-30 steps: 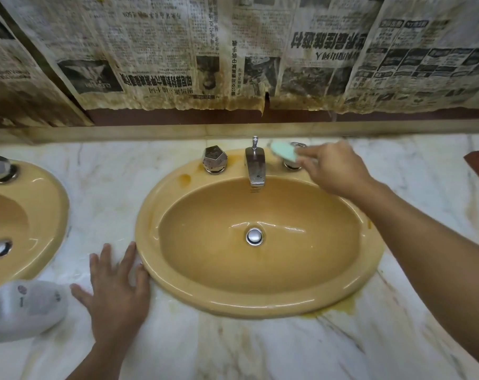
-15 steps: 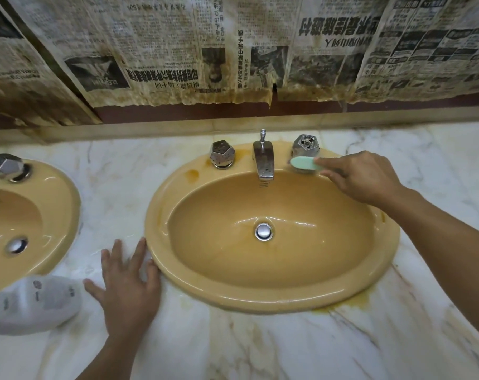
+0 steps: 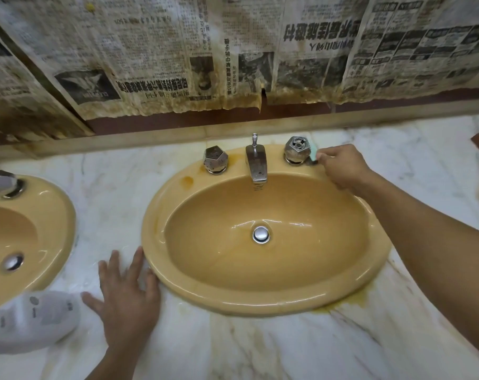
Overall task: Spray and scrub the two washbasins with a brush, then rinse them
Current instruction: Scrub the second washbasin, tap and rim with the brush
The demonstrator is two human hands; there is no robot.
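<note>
A yellow-ochre washbasin (image 3: 260, 294) fills the middle of the marble counter, and a second one (image 3: 54, 215) shows partly at the left edge. My right hand (image 3: 342, 165) grips a pale green brush (image 3: 312, 156) and holds it against the right side of the right tap knob (image 3: 296, 149) on the basin's back rim. Most of the brush is hidden behind the knob and my fingers. My left hand (image 3: 126, 300) rests flat on the counter, fingers spread, touching the basin's left rim. A white spray bottle (image 3: 32, 322) lies on the counter just left of that hand.
A metal spout (image 3: 257, 163) and a left knob (image 3: 215, 159) stand on the back rim; a drain plug (image 3: 261, 234) sits in the bowl. Stained newspaper (image 3: 232, 50) covers the wall behind. Yellow staining (image 3: 350, 300) marks the counter at the basin's front right.
My right hand moved the brush from left of the right knob, past its front, to the knob's right side. My left hand kept its place on the counter.
</note>
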